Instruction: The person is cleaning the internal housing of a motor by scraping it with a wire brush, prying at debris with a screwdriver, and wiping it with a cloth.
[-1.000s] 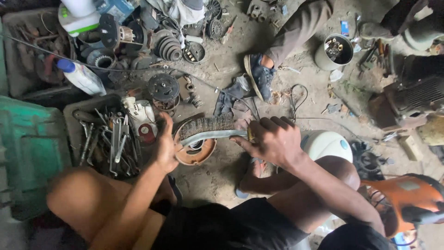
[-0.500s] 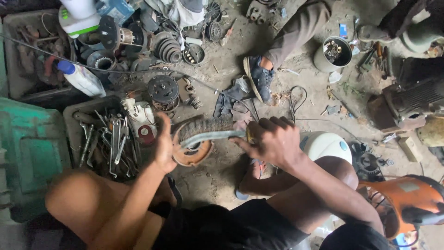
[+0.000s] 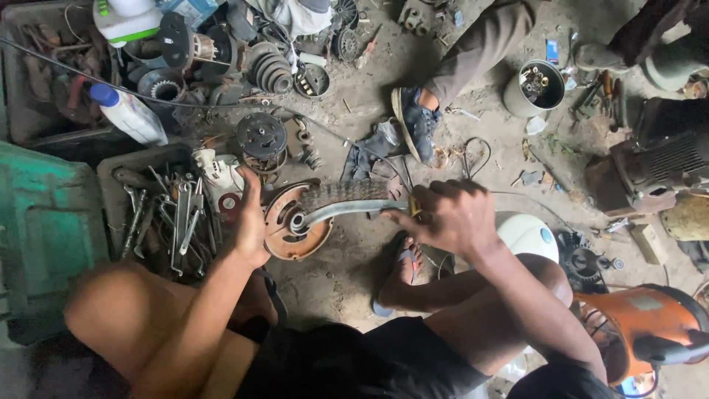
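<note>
Head cam, looking down at dirt floor of a workshop; person squatting, both arms out in front.

Left hand [image 3: 249, 222] laid flat-ish against the left rim of a rusty round brake plate [image 3: 284, 235], fingers pointing up, steadying it; not wrapped round anything, open palm contact; plate stands on the ground between the knees, tilted toward cam, a knobbly tyre edge [image 3: 347, 193] just behind its top.

Right hand [image 3: 447, 216] closed tight on the handle end of a long curved metal wrench [image 3: 336, 212]; wrench runs left from the fist, ring end sits at the plate's centre hub; a bit of yellow shows at the grip, can't tell what it is.

Around: grey tray of spanners [image 3: 166, 218] just left of left hand; green crate [image 3: 40, 222] further left; white plastic bottle w/ blue cap [image 3: 127, 114] above tray; black pulley [image 3: 260, 135] above the plate; pile of pulleys & motor parts top left; grey rag [image 3: 369, 151] near another person's foot in a blue sandal [image 3: 417, 125], trouser leg going up-right; white bucket w/ bits [image 3: 533, 87] top right; white round cover [image 3: 528, 235] just right of right wrist; orange machine [image 3: 639, 325] bottom right; own foot in flip-flop [image 3: 402, 270] below wrench.
</note>
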